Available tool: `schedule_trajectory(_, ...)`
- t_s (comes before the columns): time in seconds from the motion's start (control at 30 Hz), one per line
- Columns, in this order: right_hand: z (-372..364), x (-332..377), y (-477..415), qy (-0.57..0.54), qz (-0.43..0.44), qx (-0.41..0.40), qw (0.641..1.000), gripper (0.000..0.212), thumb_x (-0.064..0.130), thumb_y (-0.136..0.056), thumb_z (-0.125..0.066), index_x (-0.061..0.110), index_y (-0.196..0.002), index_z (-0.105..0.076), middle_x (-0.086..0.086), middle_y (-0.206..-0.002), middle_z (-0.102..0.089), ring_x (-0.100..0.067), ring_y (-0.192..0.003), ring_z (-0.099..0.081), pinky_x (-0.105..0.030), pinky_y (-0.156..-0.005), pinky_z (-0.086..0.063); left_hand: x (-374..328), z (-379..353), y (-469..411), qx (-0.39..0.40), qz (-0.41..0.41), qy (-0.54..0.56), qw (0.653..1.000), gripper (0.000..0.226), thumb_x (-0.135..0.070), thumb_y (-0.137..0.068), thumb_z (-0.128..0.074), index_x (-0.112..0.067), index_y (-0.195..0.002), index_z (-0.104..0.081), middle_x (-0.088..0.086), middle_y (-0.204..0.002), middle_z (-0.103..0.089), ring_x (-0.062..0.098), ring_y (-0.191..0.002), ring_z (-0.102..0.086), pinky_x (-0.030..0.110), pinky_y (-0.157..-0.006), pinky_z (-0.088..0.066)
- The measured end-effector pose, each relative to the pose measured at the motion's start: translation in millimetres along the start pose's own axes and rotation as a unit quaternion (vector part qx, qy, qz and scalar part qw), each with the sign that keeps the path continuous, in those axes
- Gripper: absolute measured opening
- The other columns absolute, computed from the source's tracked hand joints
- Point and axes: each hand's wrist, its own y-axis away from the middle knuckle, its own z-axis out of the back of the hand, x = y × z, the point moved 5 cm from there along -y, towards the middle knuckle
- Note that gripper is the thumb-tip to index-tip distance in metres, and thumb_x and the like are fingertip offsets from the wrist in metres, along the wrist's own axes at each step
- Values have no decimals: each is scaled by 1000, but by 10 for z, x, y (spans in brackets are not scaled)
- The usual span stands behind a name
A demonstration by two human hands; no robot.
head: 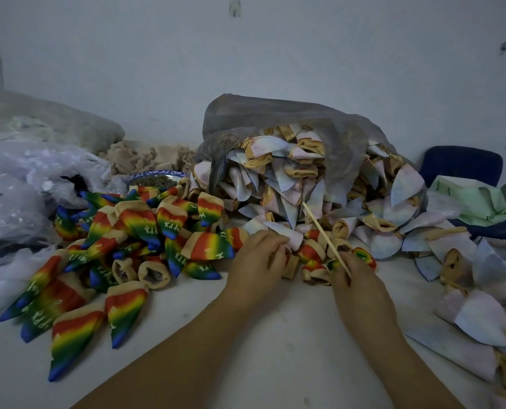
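My left hand (257,255) pinches a pale, inside-out fabric cone (284,236) at the middle of the table. My right hand (352,276) grips a thin wooden stick (324,231) that slants up and to the left; its fingers also touch a small rainbow piece (363,256). A heap of rainbow-printed cones (133,240) with tan cuffs spreads over the left half of the table. Pale inside-out cones (290,178) spill from a grey mesh bag (275,119) behind my hands.
More pale cones (475,293) lie at the right. Clear plastic bags (24,184) pile up at the left, with beige fabric (145,157) and a blue-rimmed bowl (157,177) behind. A blue chair (461,163) holding green paper (481,202) stands at the right. White tabletop (260,349) lies in front.
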Motion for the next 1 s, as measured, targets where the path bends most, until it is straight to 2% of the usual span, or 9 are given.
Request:
schedule_trajectory(0.1, 1, 6, 17, -6, 6, -3, 1000, 37, 22, -99, -41, 21, -135, -48, -2, -115, -60, -20, -91, -56, -31, -68, -43, -108, -135, -202, 79, -59, -79, 992, 51, -3, -93, -50, -14, -142, -50, 9, -147, -48, 25, -138, -37, 30, -108, -26)
schedule_trajectory(0.2, -10, -21, 0, -1, 11, -3, 1000, 34, 21, -99, -41, 20, -131, -51, -3, -108, -60, -19, -84, -55, -30, -64, -40, -65, -283, -426, 184, -59, -192, 962, 71, -9, -90, -53, -14, -155, -24, 6, -163, -21, 22, -150, -9, 32, -115, -6)
schedule_trajectory(0.3, -28, -45, -5, -1, 10, -3, 1000, 32, 22, -99, -40, 20, -129, -52, -3, -106, -61, -18, -82, -54, -28, -61, -36, -8, -377, -495, 240, -33, -223, 944, 66, -14, -90, -56, -22, -151, -33, 6, -157, -33, 26, -149, -13, 36, -117, -8)
schedule_trajectory(0.4, -40, -52, -15, -9, 7, -3, 1000, 33, 24, -99, -40, 21, -130, -52, -4, -103, -61, -18, -81, -54, -27, -56, -32, -79, -329, -482, 185, -56, -199, 961, 38, -15, -91, -57, -20, -128, -62, 8, -130, -59, 26, -127, -44, 31, -100, -28)
schedule_trajectory(0.47, -34, -53, -28, -16, 9, -9, 1000, 33, 25, -99, -40, 22, -130, -52, -3, -100, -61, -18, -80, -55, -27, -56, -33, -99, -212, -452, 112, -47, -142, 982, 33, -12, -94, -54, -14, -123, -67, 12, -121, -63, 27, -116, -51, 31, -92, -34)
schedule_trajectory(0.6, 27, 29, -14, -114, 27, -18, 993, 27, 31, -98, -42, 27, -118, -59, 4, -81, -60, -10, -67, -54, -24, -54, -39, -203, 5, -239, 11, -32, -5, 999, 38, -4, -98, -50, -13, -134, -60, 8, -131, -61, 20, -124, -50, 35, -105, -41)
schedule_trajectory(0.73, 27, 117, -9, -308, -54, 23, 949, 25, 51, -95, -41, 38, -88, -61, 11, -67, -59, -4, -57, -53, -20, -50, -34, -349, 10, 45, 46, -32, 114, 992, 50, -2, -97, -47, -28, -139, -54, -12, -137, -54, -6, -125, -41, 7, -105, -30)
schedule_trajectory(0.87, -61, 180, 62, -427, -98, 95, 894, 32, 54, -92, -45, 27, -94, -63, 15, -43, -52, 1, -33, -45, -14, -35, -30, -306, -87, 182, 100, -32, 67, 992, 54, -9, -101, -45, -32, -149, -37, -13, -154, -36, -11, -137, -18, 3, -111, -10)
schedule_trajectory(1.0, -47, 202, 81, -421, -71, 84, 900, 24, 44, -95, -48, 28, -94, -66, 19, -46, -54, 4, -38, -49, -9, -36, -32, -327, -117, 217, 143, -29, 75, 986, 51, -45, -96, -34, -44, -147, -30, -22, -157, -24, -10, -144, -11, 15, -118, -9)
